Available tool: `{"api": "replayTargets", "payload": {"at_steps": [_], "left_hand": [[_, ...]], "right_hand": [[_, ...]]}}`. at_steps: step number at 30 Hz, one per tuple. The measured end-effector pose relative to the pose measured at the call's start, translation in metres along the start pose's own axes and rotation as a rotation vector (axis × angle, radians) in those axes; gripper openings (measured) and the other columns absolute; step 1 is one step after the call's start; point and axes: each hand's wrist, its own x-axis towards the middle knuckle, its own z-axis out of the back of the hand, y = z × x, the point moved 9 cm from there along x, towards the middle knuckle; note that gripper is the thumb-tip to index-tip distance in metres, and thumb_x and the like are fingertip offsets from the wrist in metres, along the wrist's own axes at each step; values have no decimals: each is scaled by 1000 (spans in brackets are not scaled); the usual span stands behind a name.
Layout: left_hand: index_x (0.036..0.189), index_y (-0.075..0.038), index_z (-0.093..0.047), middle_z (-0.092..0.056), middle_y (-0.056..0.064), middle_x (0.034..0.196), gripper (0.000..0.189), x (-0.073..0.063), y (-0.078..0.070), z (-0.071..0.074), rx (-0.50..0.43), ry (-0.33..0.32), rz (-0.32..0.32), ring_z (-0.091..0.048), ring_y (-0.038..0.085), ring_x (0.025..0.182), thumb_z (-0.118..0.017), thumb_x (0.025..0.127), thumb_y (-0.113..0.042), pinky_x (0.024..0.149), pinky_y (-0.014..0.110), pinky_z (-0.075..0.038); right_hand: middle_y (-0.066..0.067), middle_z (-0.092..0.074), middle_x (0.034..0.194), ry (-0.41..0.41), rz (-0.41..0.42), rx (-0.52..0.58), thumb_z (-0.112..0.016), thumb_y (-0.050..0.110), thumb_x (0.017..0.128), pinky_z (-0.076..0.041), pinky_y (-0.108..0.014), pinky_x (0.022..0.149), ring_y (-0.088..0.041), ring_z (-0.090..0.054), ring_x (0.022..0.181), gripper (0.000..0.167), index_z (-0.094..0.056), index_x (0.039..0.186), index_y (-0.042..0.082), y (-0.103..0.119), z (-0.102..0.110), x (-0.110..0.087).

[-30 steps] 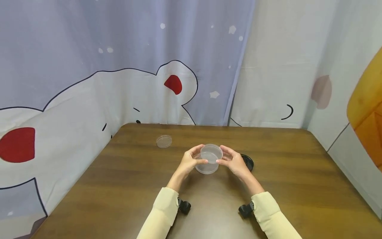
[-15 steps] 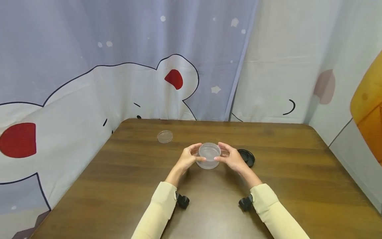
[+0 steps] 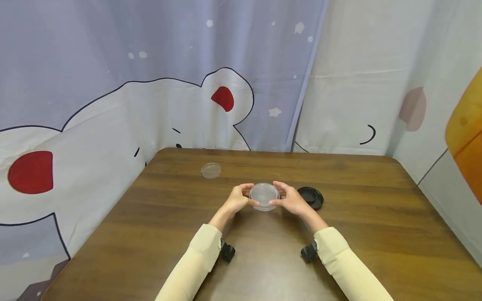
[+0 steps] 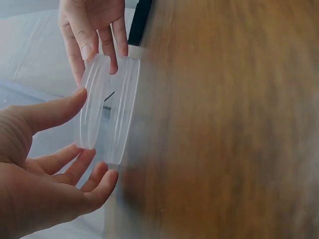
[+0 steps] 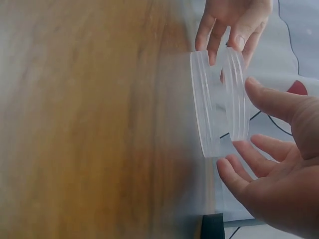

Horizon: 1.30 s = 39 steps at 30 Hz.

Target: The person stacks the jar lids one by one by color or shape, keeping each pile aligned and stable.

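Between both hands is a clear round plastic petri dish (image 3: pixel 263 193), held level by its rim. My left hand (image 3: pixel 238 199) pinches its left side with thumb and fingers, while my right hand (image 3: pixel 292 201) pinches the right side. A second clear dish (image 4: pixel 123 112) lies just beneath, lined up with the upper one; the left wrist view shows a narrow gap between the two. In the right wrist view the upper dish (image 5: pixel 236 94) and lower dish (image 5: pixel 203 104) stand close together, with the lower fingertips near the lower rim. Whether those touch it I cannot tell.
A thin clear round dish or lid (image 3: pixel 211 170) lies on the wooden table (image 3: pixel 263 267), beyond the hands to the left. Just right of my right hand sits a black round dish-like piece (image 3: pixel 311 198). Patterned curtain (image 3: pixel 180 113) hangs behind the table.
The upper dish has come down towards the lower one, and the two now overlap almost fully in the head view. Both hands have moved with it, keeping their grip.
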Motion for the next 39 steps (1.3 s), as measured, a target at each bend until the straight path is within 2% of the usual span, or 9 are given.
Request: {"api": "replayTargets", "payload": {"at_steps": [8,19,22,26,27,34,39], "left_hand": [[136,7,-49,-60,26,128,71,4,6,-2,-6,0,12,-62,36,112,-79,72,7,97,41,-51],[134,1,-53,-54,22,132,68,4,12,1,1,-27,33,-56,32,111,-79,71,6,86,31,-50],[134,3,-52,-50,23,136,68,1,9,0,-7,-19,32,-53,35,114,-78,71,7,85,30,-49],[136,2,-51,-49,22,136,69,2,10,-1,-19,-13,35,-52,36,115,-77,72,7,87,31,-48],[135,1,-52,-50,21,136,68,6,15,-1,-21,-17,34,-53,34,114,-78,72,6,87,31,-49],[132,-1,-56,-60,21,130,60,6,14,2,-68,-33,25,-59,31,110,-77,77,1,87,30,-51],[134,-1,-55,-56,18,139,59,1,12,9,-95,-39,22,-55,35,121,-75,79,-3,100,40,-48]], "right_hand": [[-25,-42,149,3,-45,-38,-72,13,87,-34,-58,112,-43,-43,134,71,-36,146,-5,-8,-3,3],[-26,-46,143,-28,-107,-15,-73,11,85,-38,-54,109,-42,-46,131,66,-44,142,-3,-14,-6,3],[-26,-46,142,-34,-110,-22,-74,10,84,-40,-54,107,-42,-46,130,66,-44,142,-2,-16,-6,3],[-26,-45,143,-45,-120,-4,-74,9,84,-40,-54,107,-41,-46,130,67,-43,143,-1,-17,-5,2],[-26,-46,143,-46,-122,3,-73,9,84,-40,-54,107,-41,-46,130,68,-43,143,-1,-17,-5,2],[-24,-45,144,-72,-134,52,-72,9,85,-37,-56,110,-40,-43,132,66,-43,144,2,-17,-1,1],[-23,-42,148,-86,-142,95,-69,9,87,-34,-58,112,-41,-39,137,65,-42,145,4,-17,-1,0]]}}
